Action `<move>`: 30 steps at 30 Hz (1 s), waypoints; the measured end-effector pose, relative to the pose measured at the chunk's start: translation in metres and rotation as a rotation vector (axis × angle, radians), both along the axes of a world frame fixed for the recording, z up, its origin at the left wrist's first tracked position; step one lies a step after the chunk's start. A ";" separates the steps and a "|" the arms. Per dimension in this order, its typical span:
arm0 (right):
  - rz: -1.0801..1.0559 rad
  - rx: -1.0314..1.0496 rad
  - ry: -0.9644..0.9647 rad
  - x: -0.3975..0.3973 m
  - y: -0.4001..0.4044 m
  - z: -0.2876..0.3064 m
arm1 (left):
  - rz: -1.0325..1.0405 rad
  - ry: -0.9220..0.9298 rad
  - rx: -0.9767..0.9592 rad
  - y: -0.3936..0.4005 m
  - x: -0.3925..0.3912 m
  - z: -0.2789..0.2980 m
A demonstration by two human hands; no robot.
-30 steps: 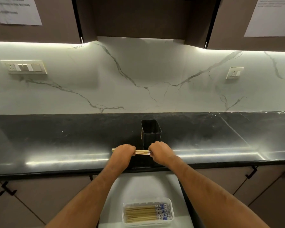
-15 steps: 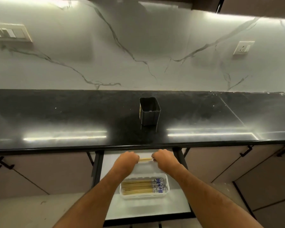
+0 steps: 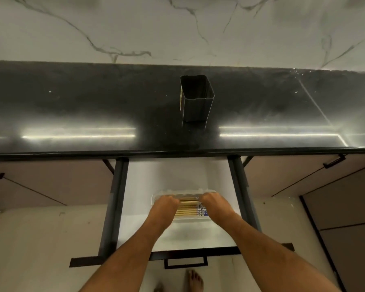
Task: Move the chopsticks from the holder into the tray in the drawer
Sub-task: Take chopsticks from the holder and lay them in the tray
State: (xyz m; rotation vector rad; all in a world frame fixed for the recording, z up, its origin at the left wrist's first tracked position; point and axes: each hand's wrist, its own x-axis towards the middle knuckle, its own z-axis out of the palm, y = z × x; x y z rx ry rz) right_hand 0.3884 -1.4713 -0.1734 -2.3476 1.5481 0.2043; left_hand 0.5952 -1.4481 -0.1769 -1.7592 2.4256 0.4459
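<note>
A black square holder (image 3: 196, 100) stands upright on the dark countertop (image 3: 93, 110), with nothing showing inside it. Below, the white drawer (image 3: 177, 175) is pulled out. A clear tray (image 3: 183, 191) lies in it with several wooden chopsticks (image 3: 187, 211), blue-patterned at their right ends. My left hand (image 3: 165, 204) and my right hand (image 3: 212, 202) are both curled over the tray, gripping the two ends of a bundle of chopsticks (image 3: 189, 200) held level just above the ones lying there.
Dark drawer rails (image 3: 114, 203) run along both sides of the drawer, and its black front handle (image 3: 185, 263) is near me. Closed cabinet doors (image 3: 303, 175) flank the drawer. My bare feet (image 3: 195, 280) stand on the pale floor.
Both hands carried the bundle of chopsticks from the countertop in front of the holder down into the drawer, over the tray. The camera tilted downward.
</note>
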 end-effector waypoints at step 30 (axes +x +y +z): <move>0.063 -0.071 -0.016 -0.009 -0.008 -0.057 | 0.129 0.015 -0.054 -0.009 0.001 -0.055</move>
